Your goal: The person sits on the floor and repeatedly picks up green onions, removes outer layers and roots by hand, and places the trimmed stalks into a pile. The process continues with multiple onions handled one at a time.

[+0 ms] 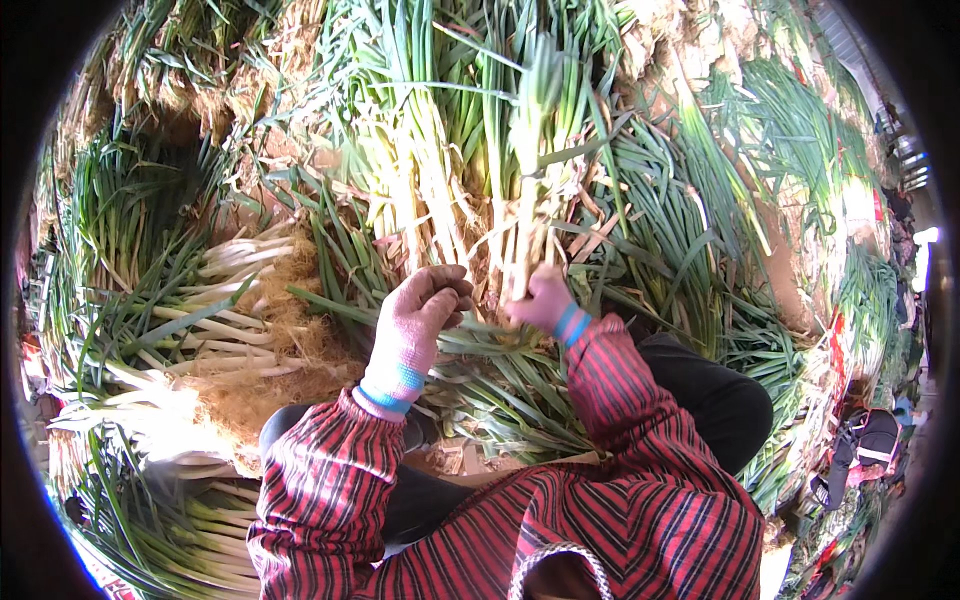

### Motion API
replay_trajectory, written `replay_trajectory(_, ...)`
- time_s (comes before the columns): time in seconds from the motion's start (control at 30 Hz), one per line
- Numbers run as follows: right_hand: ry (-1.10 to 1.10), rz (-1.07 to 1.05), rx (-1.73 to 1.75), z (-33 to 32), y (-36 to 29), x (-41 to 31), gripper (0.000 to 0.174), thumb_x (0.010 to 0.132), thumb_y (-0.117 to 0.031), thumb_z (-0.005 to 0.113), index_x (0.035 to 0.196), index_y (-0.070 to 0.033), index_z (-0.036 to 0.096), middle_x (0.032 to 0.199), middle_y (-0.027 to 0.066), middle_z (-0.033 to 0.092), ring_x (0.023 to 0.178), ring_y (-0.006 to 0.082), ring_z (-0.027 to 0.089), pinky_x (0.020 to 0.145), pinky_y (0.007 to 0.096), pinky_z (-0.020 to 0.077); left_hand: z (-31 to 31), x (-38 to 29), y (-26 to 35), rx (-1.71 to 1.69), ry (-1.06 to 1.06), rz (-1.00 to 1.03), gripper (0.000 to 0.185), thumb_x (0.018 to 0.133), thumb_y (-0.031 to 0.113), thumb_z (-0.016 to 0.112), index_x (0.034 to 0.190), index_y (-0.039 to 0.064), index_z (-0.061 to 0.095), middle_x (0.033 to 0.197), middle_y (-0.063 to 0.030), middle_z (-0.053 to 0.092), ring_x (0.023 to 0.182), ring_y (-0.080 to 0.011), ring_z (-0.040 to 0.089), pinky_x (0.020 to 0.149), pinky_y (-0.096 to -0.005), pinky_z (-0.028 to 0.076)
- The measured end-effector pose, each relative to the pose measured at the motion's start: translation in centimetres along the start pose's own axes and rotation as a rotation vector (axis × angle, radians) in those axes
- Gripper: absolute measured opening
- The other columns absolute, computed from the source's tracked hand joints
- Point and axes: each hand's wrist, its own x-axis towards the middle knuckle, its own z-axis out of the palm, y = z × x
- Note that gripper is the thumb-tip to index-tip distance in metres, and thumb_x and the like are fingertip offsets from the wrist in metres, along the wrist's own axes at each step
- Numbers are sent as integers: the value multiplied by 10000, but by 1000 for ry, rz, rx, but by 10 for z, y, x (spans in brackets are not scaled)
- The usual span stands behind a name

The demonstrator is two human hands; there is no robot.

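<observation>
My right hand [541, 298], in a pinkish glove with a blue-striped cuff, grips the lower end of a green onion bunch [529, 187]. The stalks stand roughly upright in the picture, pale ends towards me, and their leaves are blurred. To its left is my left hand [420, 304], in a matching soiled glove, its fingers curled in and nothing visible between them. Just beyond it lie more green onions [427, 187] with yellowish, dry-skinned bases. Loose green leaves [510, 390] cover the ground below both hands, between my legs.
At left, a pile of white-stemmed green onions [232, 330] has its tangled roots facing right. Another row [217, 525] lies at lower left. Leafy heaps [667, 202] spread on the right beside bare brown ground [787, 262]. A black-and-pink item [874, 442] lies far right.
</observation>
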Motion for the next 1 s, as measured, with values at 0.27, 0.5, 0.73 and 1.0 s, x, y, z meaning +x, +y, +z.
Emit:
replay_trajectory(0.27,-8,-192,-238,-54,-156,-96,212,734,-258,675,771,-50,664,678,164,629,661,364,646,652,455,526,4,7,27,-15,21,421,399,949,315,586,1235,38,577,1080,-16,620,942,-119,567,843,-275,458)
replay_trajectory(0.5,97,-237,-89,31,-103,-122,259,693,-182,657,898,-24,643,853,222,624,825,414,617,730,480,495,-75,24,6,-499,-65,127,230,955,307,574,965,87,642,899,-39,663,802,-161,611,783,-371,519)
replay_trajectory(0.73,-69,-31,1059,14,-178,-75,467,860,-257,708,1213,29,596,1084,112,683,992,217,631,865,342,497,-68,22,-21,-430,-177,242,341,971,290,552,1237,78,576,1122,-67,639,976,-187,605,847,-356,510)
replay_trajectory(1.0,161,-138,1498,48,-169,-28,249,918,-122,647,1132,5,663,1045,65,695,953,143,635,874,270,493,-39,-4,4,-449,-177,305,305,951,249,590,1200,74,566,1110,-57,620,929,-164,581,831,-317,477)
